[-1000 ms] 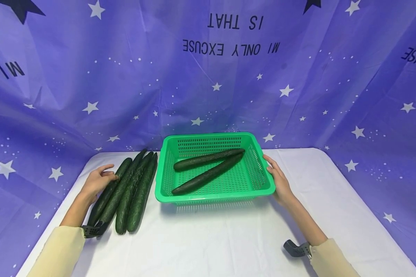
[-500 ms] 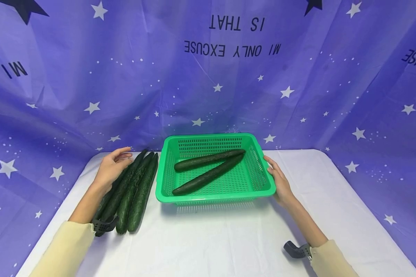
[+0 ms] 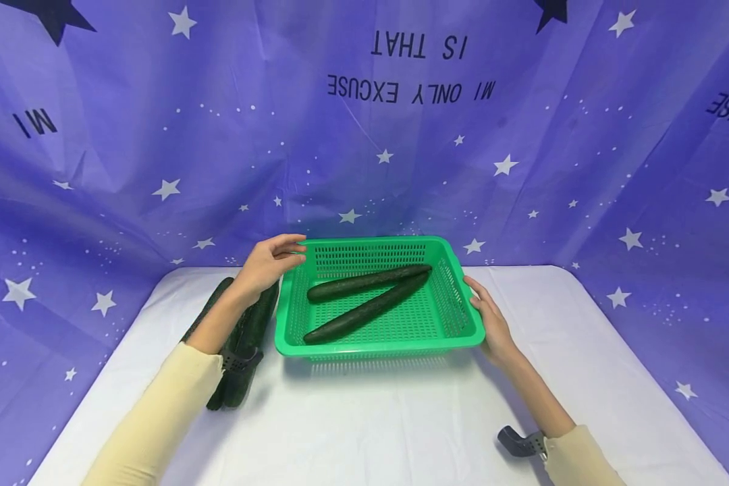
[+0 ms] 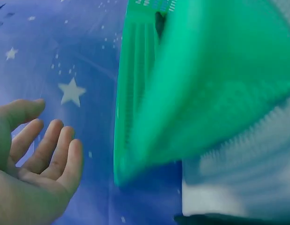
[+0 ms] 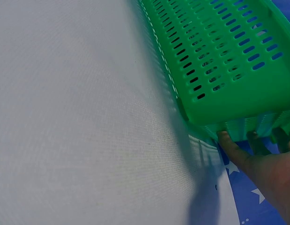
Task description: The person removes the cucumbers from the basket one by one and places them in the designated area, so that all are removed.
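Observation:
A green plastic basket [image 3: 376, 348] with slotted walls stands on the table. Two long dark green cucumbers, the upper one [image 3: 364, 281] and the lower one [image 3: 358, 314], lie inside, meeting at their right ends. My left hand [image 3: 266, 266] is at the basket's back left corner, fingers extended and holding nothing; the left wrist view shows it apart from the rim [image 4: 154, 108]. My right hand [image 3: 495, 329] lies against the basket's right side. In the right wrist view, its straight fingers [image 5: 234, 149] touch the outer wall below the rim.
More cucumbers [image 3: 239, 385] lie side by side on the table left of the basket, partly hidden under my left forearm. White cloth [image 3: 364, 432] covers the table. A purple star-printed curtain [image 3: 364, 135] hangs close behind the basket and along both sides.
My left hand has moved right, from over the cucumbers on the table to the basket's back left corner. My right hand stays at the basket's side, and the basket has not visibly moved.

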Motion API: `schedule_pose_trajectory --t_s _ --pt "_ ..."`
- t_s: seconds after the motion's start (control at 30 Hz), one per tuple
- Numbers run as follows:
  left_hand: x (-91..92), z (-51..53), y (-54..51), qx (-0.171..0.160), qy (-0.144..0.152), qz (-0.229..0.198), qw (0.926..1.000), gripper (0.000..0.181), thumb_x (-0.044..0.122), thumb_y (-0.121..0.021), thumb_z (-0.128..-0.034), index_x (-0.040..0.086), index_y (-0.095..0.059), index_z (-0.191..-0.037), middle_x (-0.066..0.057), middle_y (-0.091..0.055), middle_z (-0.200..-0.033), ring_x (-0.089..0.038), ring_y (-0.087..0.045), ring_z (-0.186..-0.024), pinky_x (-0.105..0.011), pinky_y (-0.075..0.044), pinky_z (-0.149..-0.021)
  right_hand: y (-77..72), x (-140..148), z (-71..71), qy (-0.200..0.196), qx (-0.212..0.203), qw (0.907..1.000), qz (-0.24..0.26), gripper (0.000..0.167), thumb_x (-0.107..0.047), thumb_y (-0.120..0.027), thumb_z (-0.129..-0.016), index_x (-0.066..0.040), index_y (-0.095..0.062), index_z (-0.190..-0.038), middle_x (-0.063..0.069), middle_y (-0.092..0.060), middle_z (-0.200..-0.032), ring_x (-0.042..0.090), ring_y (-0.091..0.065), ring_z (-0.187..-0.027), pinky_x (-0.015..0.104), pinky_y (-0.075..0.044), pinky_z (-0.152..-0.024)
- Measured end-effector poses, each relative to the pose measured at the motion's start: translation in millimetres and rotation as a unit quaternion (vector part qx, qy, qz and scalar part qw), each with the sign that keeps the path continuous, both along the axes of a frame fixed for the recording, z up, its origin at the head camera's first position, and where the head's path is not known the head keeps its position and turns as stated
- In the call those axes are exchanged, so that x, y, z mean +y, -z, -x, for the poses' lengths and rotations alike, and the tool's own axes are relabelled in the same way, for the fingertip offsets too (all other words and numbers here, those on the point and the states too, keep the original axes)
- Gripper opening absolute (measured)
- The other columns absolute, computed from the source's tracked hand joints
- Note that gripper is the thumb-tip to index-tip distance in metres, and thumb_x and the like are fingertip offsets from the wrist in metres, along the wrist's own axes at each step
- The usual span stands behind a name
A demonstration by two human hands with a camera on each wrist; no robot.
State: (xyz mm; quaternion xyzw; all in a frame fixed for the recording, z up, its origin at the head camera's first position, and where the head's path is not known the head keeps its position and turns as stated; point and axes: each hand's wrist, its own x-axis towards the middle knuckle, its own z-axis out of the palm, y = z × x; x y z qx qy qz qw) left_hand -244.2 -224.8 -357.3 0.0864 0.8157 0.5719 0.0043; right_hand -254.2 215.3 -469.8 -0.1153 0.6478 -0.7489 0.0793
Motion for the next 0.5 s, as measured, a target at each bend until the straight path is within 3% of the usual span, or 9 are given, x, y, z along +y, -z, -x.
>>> schedule_pose_trajectory --t_s 0.23,0.5 --pt "42.2 27.7 -3.1 -0.020 0.047 -0.001 0.9987 0.048 0.009 -0.065 -0.0981 0.004 -0.052 -0.144 -0.025 -0.055 -0.136 -0.034 -0.058 -0.118 -0.043 -0.052 -0.093 1.2 1.9 -0.5 -0.003 0.003 1.0000 0.000 0.051 -0.025 -0.024 -0.111 -0.013 -0.019 -0.160 0.015 -0.036 -0.142 0.012 -0.060 -0.095 0.026 -0.054 -0.077" --pt "74.6 49.9 3.4 -0.047 0.113 0.061 0.9906 0.048 0.008 -0.065 -0.0973 0.002 -0.052 -0.143 -0.023 -0.055 -0.136 -0.033 -0.053 -0.123 -0.055 -0.041 -0.103 0.7 0.9 -0.4 0.006 -0.003 0.9998 -0.018 0.051 -0.026 -0.027 -0.111 -0.016 -0.021 -0.160 0.015 -0.035 -0.143 0.015 -0.059 -0.098 0.027 -0.054 -0.078"
